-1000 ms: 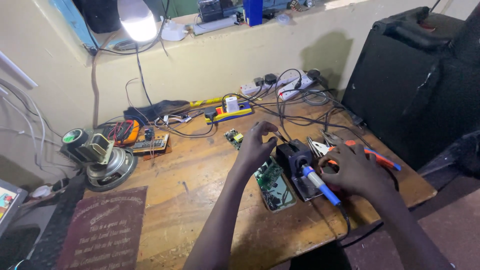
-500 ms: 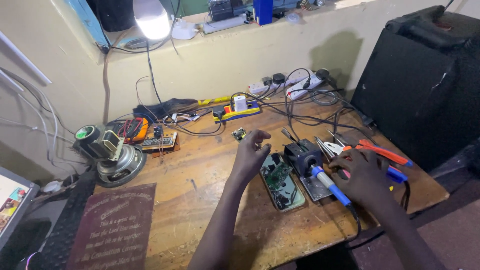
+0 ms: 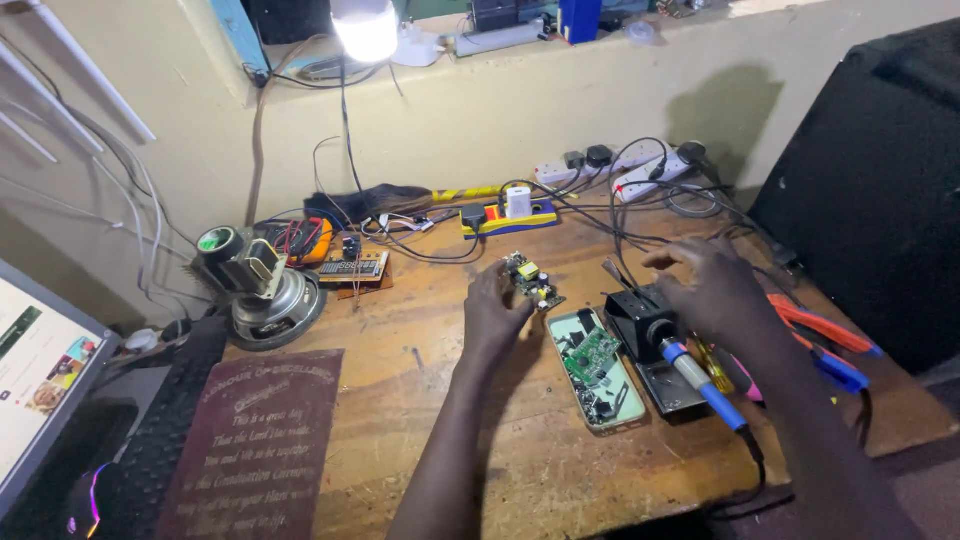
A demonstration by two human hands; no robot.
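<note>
While small, green circuit board (image 3: pixel 532 279) touches left hand (image 3: pixel 493 315).

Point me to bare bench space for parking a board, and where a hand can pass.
Bare wood lies between the dark plaque and the left hand, running back toward the speaker driver. Another patch sits at the front edge below the opened phone. Crowded: the rear cables by the power strips, and around the soldering iron under the right hand.

Two hands: left (image 3: pixel 497 312), right (image 3: pixel 712 290). One small green circuit board (image 3: pixel 532 280), one opened phone (image 3: pixel 596 367), one blue-handled soldering iron (image 3: pixel 703 385), two white power strips (image 3: pixel 620 172), one lit lamp (image 3: pixel 364 28).
</note>
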